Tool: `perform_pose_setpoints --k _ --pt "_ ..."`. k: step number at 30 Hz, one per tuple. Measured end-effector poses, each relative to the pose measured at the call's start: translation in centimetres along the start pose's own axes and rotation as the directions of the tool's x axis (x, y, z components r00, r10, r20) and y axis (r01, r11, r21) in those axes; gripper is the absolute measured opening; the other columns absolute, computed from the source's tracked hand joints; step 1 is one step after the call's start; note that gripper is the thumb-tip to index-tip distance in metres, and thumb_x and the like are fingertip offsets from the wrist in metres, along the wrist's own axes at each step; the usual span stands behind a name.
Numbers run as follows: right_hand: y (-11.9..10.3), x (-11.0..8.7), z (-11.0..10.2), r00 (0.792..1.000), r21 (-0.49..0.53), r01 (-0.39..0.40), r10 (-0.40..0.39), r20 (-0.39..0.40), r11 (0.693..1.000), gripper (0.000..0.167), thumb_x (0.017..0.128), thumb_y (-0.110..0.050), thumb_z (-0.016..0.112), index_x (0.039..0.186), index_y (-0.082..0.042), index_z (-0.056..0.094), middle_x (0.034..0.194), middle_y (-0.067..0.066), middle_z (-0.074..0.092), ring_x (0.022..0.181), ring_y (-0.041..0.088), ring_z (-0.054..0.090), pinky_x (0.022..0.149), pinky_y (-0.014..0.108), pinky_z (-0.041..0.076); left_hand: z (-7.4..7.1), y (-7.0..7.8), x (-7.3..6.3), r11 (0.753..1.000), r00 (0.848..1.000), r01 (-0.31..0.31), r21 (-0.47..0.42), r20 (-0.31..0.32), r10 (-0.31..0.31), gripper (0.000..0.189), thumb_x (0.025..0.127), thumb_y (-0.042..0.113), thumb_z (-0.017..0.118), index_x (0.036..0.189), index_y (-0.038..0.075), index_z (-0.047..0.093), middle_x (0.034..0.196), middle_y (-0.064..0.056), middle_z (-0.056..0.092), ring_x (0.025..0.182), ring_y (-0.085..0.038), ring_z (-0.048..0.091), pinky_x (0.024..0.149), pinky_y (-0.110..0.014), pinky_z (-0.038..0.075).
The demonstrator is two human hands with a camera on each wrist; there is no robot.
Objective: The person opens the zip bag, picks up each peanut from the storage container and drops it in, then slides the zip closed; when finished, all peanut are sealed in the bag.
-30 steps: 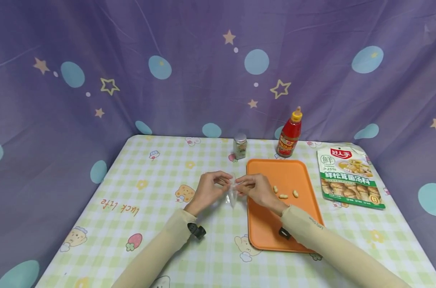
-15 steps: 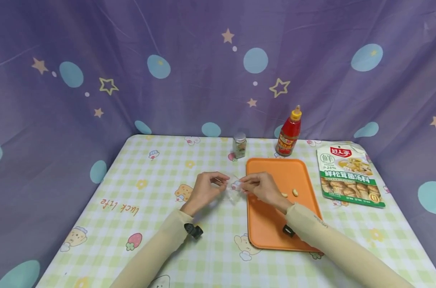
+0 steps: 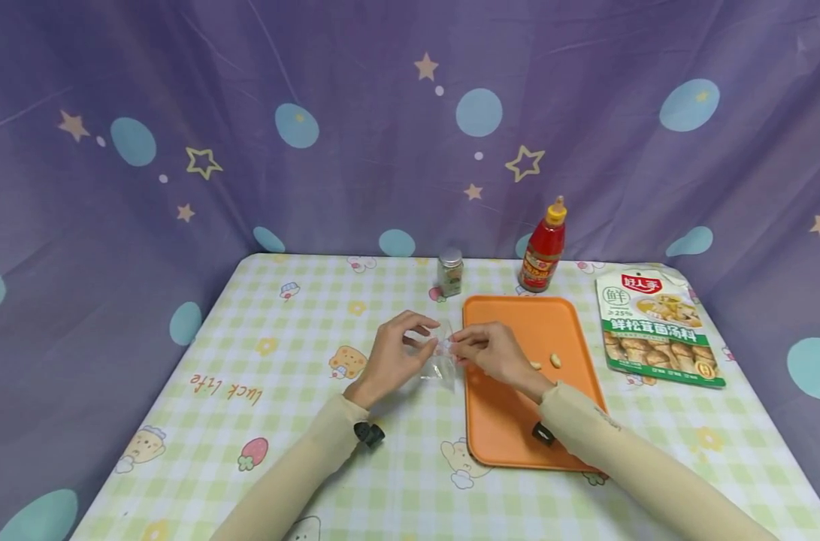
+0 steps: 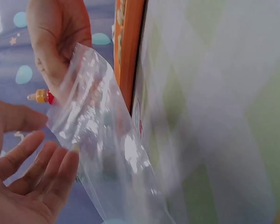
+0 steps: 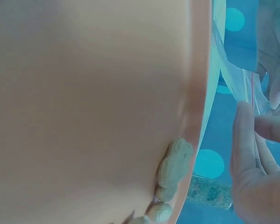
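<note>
While a clear, shiny zip bag (image 4: 98,116) is being pinched between right fingertips (image 5: 245,114), left fingers (image 4: 65,168) (grip unclear) are being held against it.

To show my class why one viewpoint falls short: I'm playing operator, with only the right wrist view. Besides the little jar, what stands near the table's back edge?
Observer: In the head view, a red bottle stands there too.
Operator: And on the right of the tray?
Observer: A printed packet lies there, showing in the head view.
Operator: What am I missing of the bag?
Observer: Most of its clear body, which the left wrist view shows.
</note>
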State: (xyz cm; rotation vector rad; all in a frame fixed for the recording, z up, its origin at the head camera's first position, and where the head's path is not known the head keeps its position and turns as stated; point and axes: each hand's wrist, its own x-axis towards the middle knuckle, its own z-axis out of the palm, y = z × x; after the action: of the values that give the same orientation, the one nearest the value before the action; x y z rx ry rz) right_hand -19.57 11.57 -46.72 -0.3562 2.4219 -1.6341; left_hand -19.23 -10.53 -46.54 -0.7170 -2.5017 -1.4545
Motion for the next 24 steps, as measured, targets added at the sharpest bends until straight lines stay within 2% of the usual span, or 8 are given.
perform_pose_setpoints --k 3,7,10,12,15,17,21,24 --pt "-0.1 0.0 -0.1 1.0 0.003 -0.002 0.002 0.007 1.0 0.022 0.098 -0.015 0.073 0.114 0.0 0.078 0.092 0.014 0.081 0.082 0.03 0.079 0.055 0.031 0.056 -0.1 -0.2 0.0 0.997 0.998 -0.057 0.056 -0.006 0.057 0.033 0.092 0.013 0.079 0.122 0.006 0.072 0.125 -0.007 0.069 0.116 -0.03 0.067 0.095 -0.045 0.059" --pt "-0.2 0.0 -0.3 1.0 0.0 -0.004 0.004 0.004 1.0 0.024 0.1 -0.019 0.071 0.116 -0.002 0.078 0.091 0.012 0.081 0.081 0.03 0.079 0.049 0.026 0.049 -0.2 -0.4 0.0 0.988 0.994 -0.099 0.114 0.046 0.095 0.057 0.086 0.029 0.087 0.137 0.012 0.066 0.142 -0.002 0.061 0.134 -0.024 0.057 0.112 -0.05 0.048" --pt "-0.4 0.0 -0.5 1.0 0.0 -0.001 0.001 -0.002 1.0 0.026 0.101 -0.021 0.07 0.116 -0.001 0.077 0.092 0.013 0.08 0.079 0.027 0.079 0.05 0.031 0.054 -0.2 -0.4 -0.1 0.984 0.99 -0.107 0.141 0.111 0.091 0.086 0.079 0.043 0.091 0.153 0.023 0.052 0.156 0.004 0.05 0.146 -0.02 0.046 0.119 -0.051 0.041" --pt "-0.5 0.0 -0.5 1.0 0.009 0.002 -0.002 0.0 1.0 0.028 0.101 -0.021 0.07 0.117 0.001 0.076 0.093 0.014 0.08 0.079 0.026 0.079 0.055 0.037 0.058 -0.2 -0.4 -0.2 0.979 0.984 -0.107 0.172 0.156 0.08 0.103 0.075 0.05 0.093 0.16 0.03 0.04 0.163 0.006 0.042 0.152 -0.017 0.039 0.126 -0.05 0.032" --pt "-0.7 0.0 -0.5 1.0 0.023 0.003 -0.003 0.002 1.0 0.029 0.101 -0.021 0.07 0.117 0.002 0.076 0.094 0.016 0.08 0.081 0.03 0.079 0.056 0.039 0.058 0.0 -0.3 -0.1 0.969 0.976 -0.11 0.219 0.206 0.064 0.118 0.07 0.059 0.092 0.164 0.033 0.027 0.166 0.008 0.036 0.156 -0.016 0.033 0.132 -0.047 0.019" --pt "-0.8 0.0 -0.5 1.0 0.042 0.01 -0.01 0.009 0.999 0.03 0.101 -0.02 0.07 0.118 0.004 0.075 0.096 0.017 0.08 0.083 0.035 0.079 0.062 0.042 0.061 0.1 -0.2 -0.1 0.963 0.973 -0.114 0.243 0.223 0.059 0.122 0.068 0.062 0.092 0.165 0.032 0.024 0.165 0.006 0.037 0.157 -0.017 0.033 0.133 -0.045 0.012" --pt "-1.0 0.0 -0.5 0.999 0.053 0.024 -0.025 0.02 0.998 0.031 0.101 -0.02 0.07 0.119 0.004 0.074 0.097 0.018 0.08 0.085 0.037 0.078 0.071 0.048 0.063 0.3 -0.1 -0.1 0.956 0.974 -0.121 0.267 0.22 0.062 0.121 0.068 0.065 0.091 0.165 0.03 0.026 0.161 0.005 0.043 0.154 -0.017 0.036 0.133 -0.048 0.015" --pt "-1.2 -0.1 -0.5 0.999 0.047 0.024 -0.025 0.027 0.999 0.032 0.101 -0.023 0.07 0.119 0.003 0.074 0.096 0.017 0.08 0.083 0.033 0.079 0.072 0.051 0.063 0.4 0.0 -0.1 0.953 0.977 -0.126 0.277 0.201 0.07 0.118 0.069 0.065 0.09 0.164 0.029 0.029 0.156 0.005 0.047 0.148 -0.017 0.042 0.128 -0.049 0.027"
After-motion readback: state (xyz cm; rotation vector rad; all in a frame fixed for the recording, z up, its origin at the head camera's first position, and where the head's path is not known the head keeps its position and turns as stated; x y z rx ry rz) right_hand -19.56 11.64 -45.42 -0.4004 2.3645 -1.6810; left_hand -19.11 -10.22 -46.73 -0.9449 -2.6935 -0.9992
